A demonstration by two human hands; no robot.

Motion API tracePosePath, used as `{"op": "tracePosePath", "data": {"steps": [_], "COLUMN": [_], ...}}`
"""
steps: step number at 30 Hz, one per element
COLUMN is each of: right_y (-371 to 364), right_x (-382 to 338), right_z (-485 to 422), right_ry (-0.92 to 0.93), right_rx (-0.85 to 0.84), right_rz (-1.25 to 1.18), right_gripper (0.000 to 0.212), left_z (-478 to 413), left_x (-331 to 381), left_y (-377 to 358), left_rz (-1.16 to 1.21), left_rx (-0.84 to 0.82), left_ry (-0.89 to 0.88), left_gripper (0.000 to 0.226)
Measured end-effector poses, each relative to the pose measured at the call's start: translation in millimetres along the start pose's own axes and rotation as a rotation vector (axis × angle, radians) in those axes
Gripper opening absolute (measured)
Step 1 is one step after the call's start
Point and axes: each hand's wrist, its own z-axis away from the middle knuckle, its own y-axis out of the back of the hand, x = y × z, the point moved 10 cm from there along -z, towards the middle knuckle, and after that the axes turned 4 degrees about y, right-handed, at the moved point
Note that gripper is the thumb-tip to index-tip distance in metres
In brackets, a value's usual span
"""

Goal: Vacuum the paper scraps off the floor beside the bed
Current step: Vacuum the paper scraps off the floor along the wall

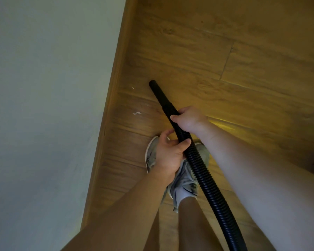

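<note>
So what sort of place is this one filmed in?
Probably a room in a home, likely a bedroom: wood-plank floor, a pale surface with a wooden edge that may be the bed's side, and a vacuum hose near paper scraps.

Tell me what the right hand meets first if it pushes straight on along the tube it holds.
Likely bare floor just past the nozzle, though depth is unclear. The right hand aims the tube there; both paper scraps lie left of that line.
</note>
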Motion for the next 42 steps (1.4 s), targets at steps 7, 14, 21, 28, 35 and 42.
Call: {"op": "tracePosePath", "data": {"steps": [7, 14, 21, 28, 35, 42], "right_y": [-23, -52, -72, -70, -74, -99], "right_x": [-9, -32, -25, 6, 21, 30], "right_z": [7, 6, 5, 19, 31, 44], "right_ry": [0.021, 0.079, 0.046, 0.036, 0.017, 0.023], "right_rx": [0.007, -0.004, -0.004, 0.054, 0.028, -0.031], "right_rz": [0.011, 0.028, 0.066, 0.097, 0.136, 0.183], "right_gripper": [0.032, 0.031, 0.032, 0.034, 0.031, 0.031], "left_z": [6, 3, 1, 7, 18, 26], "left_x": [-9, -12, -26, -53, -73, -100], "left_y": [26, 57, 69, 56, 51, 61], "left_rz": [-0.020, 0.013, -0.018, 0.001, 0.050, 0.012], "left_rx": [0.028, 0.088, 0.084, 0.062, 0.060, 0.088], "left_ry": [0.021, 0.000, -0.016, 0.017, 0.040, 0.048], "left_gripper": [0.055, 0.051, 0.053, 0.054, 0.055, 0.053]}}
